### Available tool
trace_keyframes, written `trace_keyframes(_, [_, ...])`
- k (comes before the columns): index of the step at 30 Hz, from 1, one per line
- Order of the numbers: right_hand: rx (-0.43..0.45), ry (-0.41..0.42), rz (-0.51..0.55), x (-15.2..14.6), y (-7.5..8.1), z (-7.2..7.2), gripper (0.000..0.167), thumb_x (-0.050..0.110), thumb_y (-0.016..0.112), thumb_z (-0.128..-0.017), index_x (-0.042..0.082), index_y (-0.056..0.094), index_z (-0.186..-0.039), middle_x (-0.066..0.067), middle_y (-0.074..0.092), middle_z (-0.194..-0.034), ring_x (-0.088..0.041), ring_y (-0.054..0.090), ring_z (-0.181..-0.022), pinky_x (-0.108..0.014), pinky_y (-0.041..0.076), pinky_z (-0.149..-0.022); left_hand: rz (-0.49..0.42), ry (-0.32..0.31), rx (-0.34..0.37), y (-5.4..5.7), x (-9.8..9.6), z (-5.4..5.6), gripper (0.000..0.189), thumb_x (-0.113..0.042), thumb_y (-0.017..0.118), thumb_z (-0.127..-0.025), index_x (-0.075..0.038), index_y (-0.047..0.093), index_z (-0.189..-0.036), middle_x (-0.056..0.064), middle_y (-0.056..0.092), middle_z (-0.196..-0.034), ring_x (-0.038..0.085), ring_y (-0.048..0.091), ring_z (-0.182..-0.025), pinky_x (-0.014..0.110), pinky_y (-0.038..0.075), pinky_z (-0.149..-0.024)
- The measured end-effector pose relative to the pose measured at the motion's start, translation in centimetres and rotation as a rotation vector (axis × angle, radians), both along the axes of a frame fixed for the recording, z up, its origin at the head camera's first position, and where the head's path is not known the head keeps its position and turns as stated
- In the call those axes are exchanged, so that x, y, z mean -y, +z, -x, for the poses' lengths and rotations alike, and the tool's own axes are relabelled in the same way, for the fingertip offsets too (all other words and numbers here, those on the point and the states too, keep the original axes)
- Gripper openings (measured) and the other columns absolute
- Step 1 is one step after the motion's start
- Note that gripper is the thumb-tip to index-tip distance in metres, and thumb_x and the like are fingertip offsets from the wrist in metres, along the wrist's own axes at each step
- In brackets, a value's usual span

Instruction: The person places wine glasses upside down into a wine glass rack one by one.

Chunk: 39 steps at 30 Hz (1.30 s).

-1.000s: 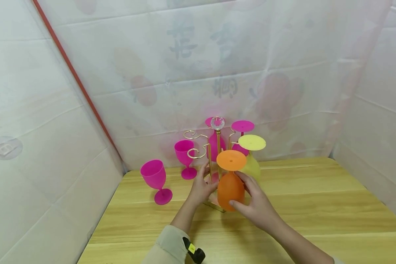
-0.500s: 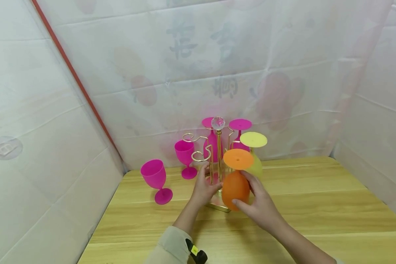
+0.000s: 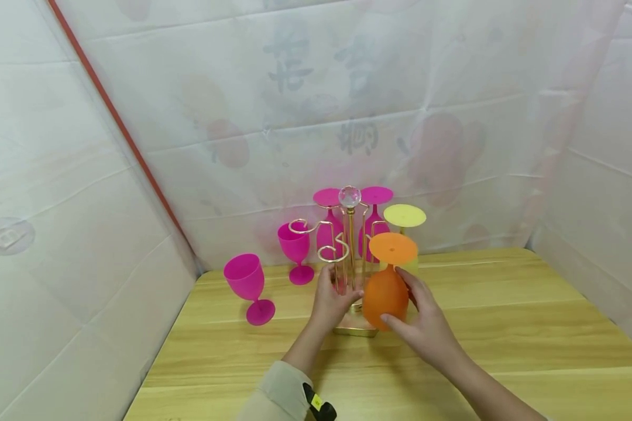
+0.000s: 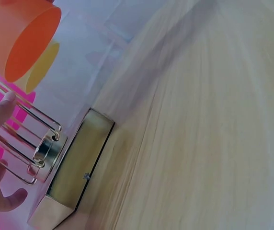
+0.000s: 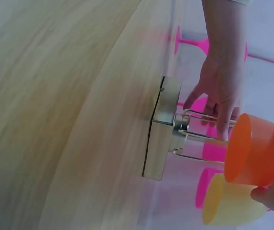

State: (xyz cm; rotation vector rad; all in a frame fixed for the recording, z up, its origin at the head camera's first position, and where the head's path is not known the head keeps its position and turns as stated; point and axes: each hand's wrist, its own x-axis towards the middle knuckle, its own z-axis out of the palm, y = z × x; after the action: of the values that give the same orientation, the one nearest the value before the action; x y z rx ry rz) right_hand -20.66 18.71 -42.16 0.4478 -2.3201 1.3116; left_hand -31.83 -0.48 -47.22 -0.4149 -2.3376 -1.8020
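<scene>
Goblet in orange (image 3: 385,299): inverted, long axis slightly off upright, directly left of right hand (image 3: 429,327), bowl pinched between thumb and fingers. Gold rack (image 3: 355,332) just left of goblet, rods gripped by left hand (image 3: 329,303); seating of stem in rack not discernible. Crowding from behind: yellow goblet (image 3: 404,216); farther back, 2 inverted pink goblets (image 3: 379,194). Left of rack: 2 standing pink goblets (image 3: 244,279) on table (image 3: 505,321).

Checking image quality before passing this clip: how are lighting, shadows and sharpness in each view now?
Head view: even light, a soft shadow on the table below the orange goblet. Left wrist: dimmer, tilted, a broad soft shadow crossing the table. Right wrist: tilted and hazy, table grain smeared, gold base crisper.
</scene>
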Motion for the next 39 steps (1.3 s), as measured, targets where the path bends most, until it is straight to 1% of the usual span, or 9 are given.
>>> trace_keyframes(5, [0.013,-0.034,0.009,-0.5,-0.1,0.0,0.087,0.016,0.081,-0.081,0.017,0.032,-0.153,-0.015,0.039,-0.148,-0.038,0.047,-0.131,-0.056,0.039,-0.103,0.043,0.054,0.028,0.0,-0.6,-0.4,0.076,-0.027,0.088,-0.072,-0.017,0.042,-0.131,0.002,0.051,-0.119,0.025,0.054,-0.102,0.028,0.052,-0.080])
trace_keyframes(11, [0.021,-0.054,0.023,-0.9,-0.3,0.0,0.088,0.019,0.080,-0.083,0.018,0.029,-0.154,-0.015,0.037,-0.149,-0.037,0.043,-0.134,-0.055,0.036,-0.106,0.062,0.093,0.044,0.2,-1.3,-0.7,0.074,-0.027,0.087,-0.074,-0.015,0.043,-0.131,0.003,0.051,-0.122,0.026,0.055,-0.105,0.032,0.052,-0.084])
trace_keyframes(15, [0.020,-0.066,0.032,-1.1,-0.4,-0.1,0.088,0.020,0.081,-0.082,0.019,0.029,-0.154,-0.014,0.036,-0.150,-0.036,0.041,-0.135,-0.028,0.036,-0.111,0.112,0.141,0.069,0.2,-1.7,-1.0,0.071,-0.037,0.087,-0.072,-0.017,0.044,-0.126,0.005,0.054,-0.115,0.018,0.055,-0.094,0.031,0.050,-0.077])
trace_keyframes(18, [0.018,-0.082,0.047,-1.3,-0.3,-0.2,0.088,0.019,0.081,-0.082,0.021,0.029,-0.154,-0.012,0.034,-0.152,-0.036,0.037,-0.137,-0.007,0.027,-0.106,0.165,0.181,0.071,0.2,-1.9,-1.1,0.067,-0.046,0.086,-0.070,-0.017,0.046,-0.116,0.007,0.054,-0.108,0.014,0.051,-0.085,0.028,0.046,-0.068])
trace_keyframes(22, [-0.001,-0.126,0.070,-1.4,-0.1,-0.4,0.089,0.014,0.081,-0.081,0.026,0.030,-0.153,-0.010,0.033,-0.152,-0.033,0.033,-0.139,-0.013,0.029,-0.111,0.220,0.218,0.055,0.1,-2.3,-1.2,0.063,-0.052,0.084,-0.070,-0.016,0.045,-0.105,0.004,0.052,-0.100,0.012,0.047,-0.079,0.026,0.041,-0.062])
trace_keyframes(25, [-0.071,-0.162,0.080,-1.4,0.1,-0.6,0.085,0.007,0.081,-0.079,0.021,0.036,-0.150,-0.008,0.036,-0.151,-0.023,0.033,-0.139,-0.015,0.029,-0.112,0.246,0.232,0.048,0.1,-2.6,-1.3,0.062,-0.053,0.083,-0.071,-0.015,0.045,-0.102,0.001,0.049,-0.096,0.012,0.046,-0.077,0.026,0.039,-0.060])
trace_keyframes(27, [-0.138,-0.178,0.089,-1.2,0.2,-0.7,0.080,0.002,0.081,-0.077,0.016,0.042,-0.146,-0.006,0.039,-0.150,-0.012,0.034,-0.138,-0.007,0.028,-0.107,0.255,0.234,0.052,0.2,-2.7,-1.5,0.061,-0.055,0.081,-0.072,-0.015,0.045,-0.102,-0.001,0.048,-0.095,0.012,0.045,-0.076,0.026,0.038,-0.059])
trace_keyframes(31, [-0.265,-0.180,0.096,-0.5,0.6,-1.0,0.069,-0.006,0.081,-0.073,0.004,0.051,-0.135,-0.009,0.047,-0.142,-0.001,0.038,-0.131,-0.007,0.035,-0.102,0.283,0.248,0.054,0.2,-2.9,-1.7,0.065,-0.060,0.078,-0.073,-0.013,0.047,-0.104,-0.002,0.047,-0.094,0.013,0.044,-0.075,0.026,0.037,-0.059])
trace_keyframes(39, [-0.383,-0.050,0.112,2.0,1.1,-1.0,0.061,-0.011,0.076,-0.073,-0.002,0.056,-0.130,-0.017,0.057,-0.122,-0.022,0.054,-0.107,-0.014,0.047,-0.090,0.321,0.300,0.041,0.2,-3.1,-1.9,0.062,-0.061,0.078,-0.072,-0.016,0.048,-0.101,0.004,0.053,-0.097,0.012,0.043,-0.075,0.025,0.037,-0.058])
